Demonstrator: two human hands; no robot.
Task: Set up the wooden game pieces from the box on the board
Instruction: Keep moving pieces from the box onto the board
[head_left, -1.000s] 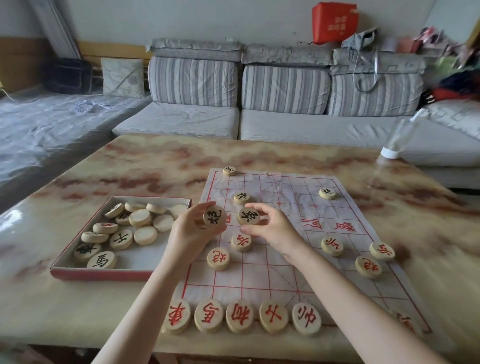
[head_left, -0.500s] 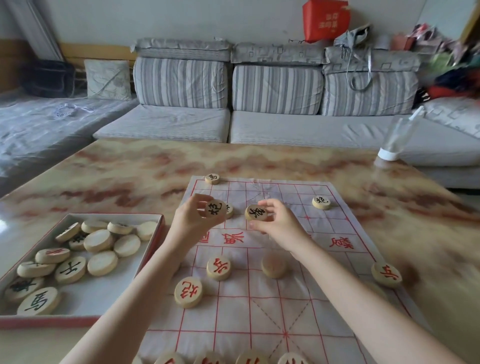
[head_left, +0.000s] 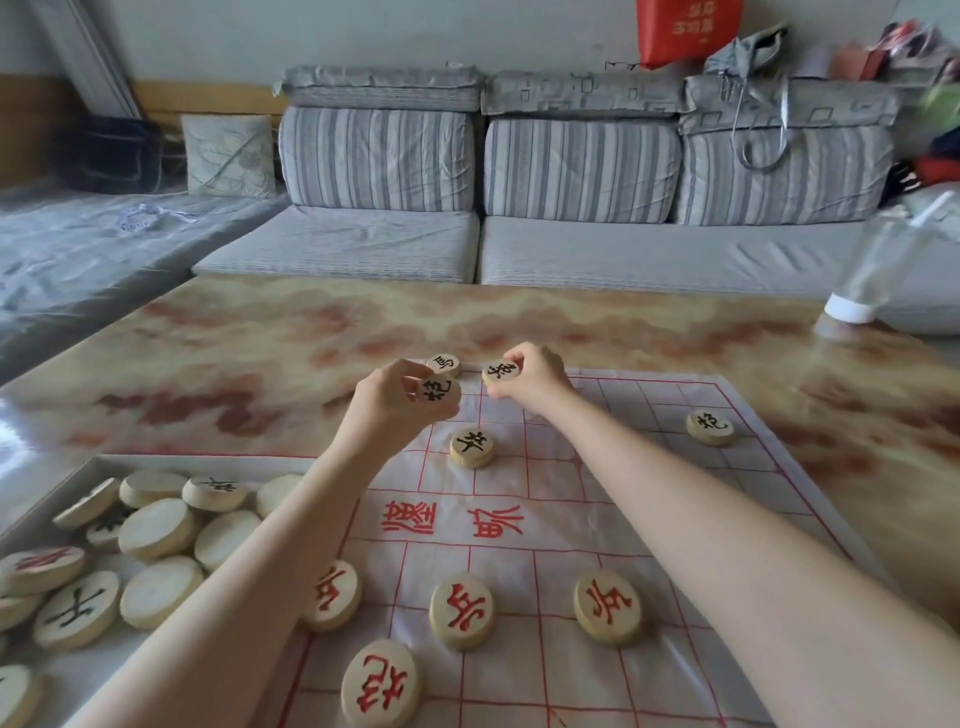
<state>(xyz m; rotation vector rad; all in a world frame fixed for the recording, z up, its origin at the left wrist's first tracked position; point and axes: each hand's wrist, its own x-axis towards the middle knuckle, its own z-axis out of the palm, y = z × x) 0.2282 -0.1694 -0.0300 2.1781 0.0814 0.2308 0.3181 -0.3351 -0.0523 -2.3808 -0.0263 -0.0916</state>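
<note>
Fingers (head_left: 415, 375) pinch pieces over board (head_left: 649, 467) on marble table (head_left: 260, 353).

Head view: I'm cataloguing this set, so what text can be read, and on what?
"馬": far-edge piece
"卒": board piece
"兵": near red piece, two alike
"士": box piece
Both held pieces, board's red words, red bag: too unclear to read surely.
</note>
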